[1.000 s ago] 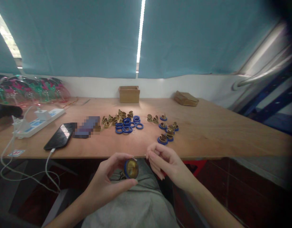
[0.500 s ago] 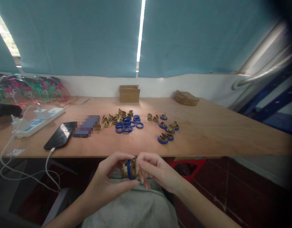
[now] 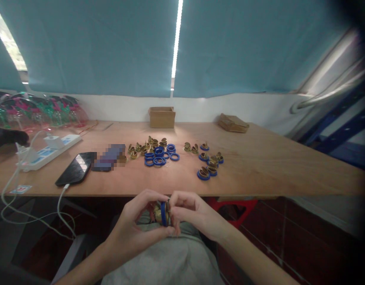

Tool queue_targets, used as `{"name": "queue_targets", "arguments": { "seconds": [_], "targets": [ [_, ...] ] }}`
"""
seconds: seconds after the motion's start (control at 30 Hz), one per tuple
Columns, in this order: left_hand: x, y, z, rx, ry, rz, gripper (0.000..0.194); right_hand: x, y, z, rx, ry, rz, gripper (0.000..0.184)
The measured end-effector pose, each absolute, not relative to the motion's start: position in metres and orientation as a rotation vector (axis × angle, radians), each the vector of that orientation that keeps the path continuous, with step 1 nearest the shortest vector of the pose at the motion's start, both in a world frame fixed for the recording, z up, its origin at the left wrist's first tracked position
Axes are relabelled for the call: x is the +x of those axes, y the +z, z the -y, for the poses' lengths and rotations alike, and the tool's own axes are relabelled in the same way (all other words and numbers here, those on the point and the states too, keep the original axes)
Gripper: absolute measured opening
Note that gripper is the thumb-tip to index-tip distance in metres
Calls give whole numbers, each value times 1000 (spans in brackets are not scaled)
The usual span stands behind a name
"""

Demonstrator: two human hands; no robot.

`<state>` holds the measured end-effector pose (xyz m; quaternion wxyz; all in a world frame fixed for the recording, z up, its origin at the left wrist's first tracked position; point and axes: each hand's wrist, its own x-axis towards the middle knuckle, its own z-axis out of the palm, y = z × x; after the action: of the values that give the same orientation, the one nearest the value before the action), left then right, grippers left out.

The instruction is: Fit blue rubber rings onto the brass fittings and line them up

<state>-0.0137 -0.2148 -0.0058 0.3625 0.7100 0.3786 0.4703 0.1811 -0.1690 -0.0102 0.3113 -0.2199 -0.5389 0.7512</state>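
Over my lap, just in front of the table edge, my left hand (image 3: 137,221) holds a brass-coloured fitting with a blue ring (image 3: 163,213) around it. Thumb and fingers grip it from above and below, its round face turned to the right. Pressed close to that face are the bent fingers of my right hand (image 3: 186,209). They look pinched, and whatever is between them is hidden. On the table ahead lie loose blue rings (image 3: 159,161) beside several brass fittings (image 3: 134,154). More brass fittings with blue rings (image 3: 203,173) stand to the right.
Two phones, one black (image 3: 77,168) and one blurred out (image 3: 109,157), lie left of the parts. A white power strip (image 3: 56,152) with cables is further left, near clear plastic bottles (image 3: 40,114). A cardboard box (image 3: 162,118) and a folded brown packet (image 3: 233,123) sit at the back.
My right fingers have moved in closer against the fitting's face, covering more of it. The fitting has turned slightly in my left hand. The table parts have not moved.
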Motion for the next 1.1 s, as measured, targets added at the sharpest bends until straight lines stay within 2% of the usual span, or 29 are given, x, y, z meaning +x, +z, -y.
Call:
{"name": "queue_targets", "arguments": {
  "seconds": [0.33, 0.47, 0.6, 0.77, 0.93, 1.1],
  "targets": [
    [-15, -10, 213, 1913, 1223, -972, 41, 176, -5, 176, -649, 1808, 1527, 28],
    [-14, -9, 212, 1934, 1255, -954, 41, 174, -4, 181, -639, 1696, 1574, 24],
    [-13, -9, 212, 1940, 1283, -944, 40, 172, -1, 187, -720, 1310, 1768, 18],
    [-13, -7, 215, 2010, 1298, -926, 41, 170, 1, 193, -697, 813, 1943, 21],
    [-15, -2, 218, 2186, 1284, -908, 54, 171, 6, 200, -582, 546, 2055, 21],
    [-15, -3, 219, 2266, 1312, -851, 52, 171, 12, 205, -525, 280, 2147, 18]
  ]
}}
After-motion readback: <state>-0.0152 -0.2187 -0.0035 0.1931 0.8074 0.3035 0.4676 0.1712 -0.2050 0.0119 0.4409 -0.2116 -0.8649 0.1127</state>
